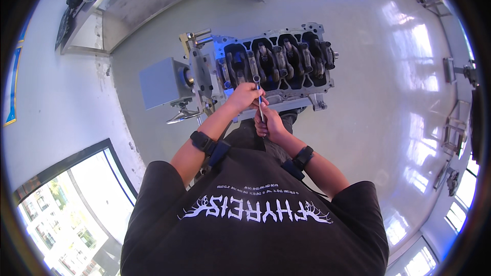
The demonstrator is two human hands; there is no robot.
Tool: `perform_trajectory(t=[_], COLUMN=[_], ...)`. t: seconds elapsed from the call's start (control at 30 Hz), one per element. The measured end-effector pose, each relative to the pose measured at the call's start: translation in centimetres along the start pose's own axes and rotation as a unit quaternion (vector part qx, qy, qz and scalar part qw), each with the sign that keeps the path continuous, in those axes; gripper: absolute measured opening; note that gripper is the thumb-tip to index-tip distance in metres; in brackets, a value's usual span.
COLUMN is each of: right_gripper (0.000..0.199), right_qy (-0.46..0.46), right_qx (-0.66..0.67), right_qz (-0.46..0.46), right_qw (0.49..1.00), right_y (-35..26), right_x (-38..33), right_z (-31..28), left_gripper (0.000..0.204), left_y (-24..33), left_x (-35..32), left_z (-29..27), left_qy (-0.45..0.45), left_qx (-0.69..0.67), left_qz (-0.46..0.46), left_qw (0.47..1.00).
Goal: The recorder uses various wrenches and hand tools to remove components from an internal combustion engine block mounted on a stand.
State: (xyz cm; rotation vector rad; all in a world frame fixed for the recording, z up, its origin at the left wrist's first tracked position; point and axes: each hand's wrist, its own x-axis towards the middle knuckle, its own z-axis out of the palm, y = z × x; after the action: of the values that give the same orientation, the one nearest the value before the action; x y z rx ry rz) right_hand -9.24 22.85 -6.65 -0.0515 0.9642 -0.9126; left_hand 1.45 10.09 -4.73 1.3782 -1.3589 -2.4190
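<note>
Black cloth of the wearer's T-shirt, printed in white, fills the foreground. Farther off, at left, a grey box joins an upright metal plate. Next comes the left hand, fingers curled round the upper part of a slim metal wrench, just below its ringed head. That head lies over the near edge of the engine block; whether it touches a bolt cannot be told. The right hand is closed round the handle's lower part. Rightward runs the crankshaft, along the block, with pale floor beyond.
</note>
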Motion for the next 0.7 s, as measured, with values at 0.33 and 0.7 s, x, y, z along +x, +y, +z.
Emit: perform_trajectory(t=[0.33,0.7], right_gripper=[0.055,0.051], right_qy=[-0.01,-0.03], right_qx=[0.027,0.051], right_qz=[-0.03,-0.055], right_qw=[0.999,0.997], right_y=[1.7,2.2], right_x=[1.5,2.3], right_z=[0.7,1.1], left_gripper=[0.025,0.027], left_y=[-0.6,-0.6], left_x=[0.4,0.6], left_z=[-0.7,-0.8], left_qy=[0.031,0.037], left_qx=[0.092,0.11], left_qz=[0.011,0.028], left_qw=[0.995,0.993])
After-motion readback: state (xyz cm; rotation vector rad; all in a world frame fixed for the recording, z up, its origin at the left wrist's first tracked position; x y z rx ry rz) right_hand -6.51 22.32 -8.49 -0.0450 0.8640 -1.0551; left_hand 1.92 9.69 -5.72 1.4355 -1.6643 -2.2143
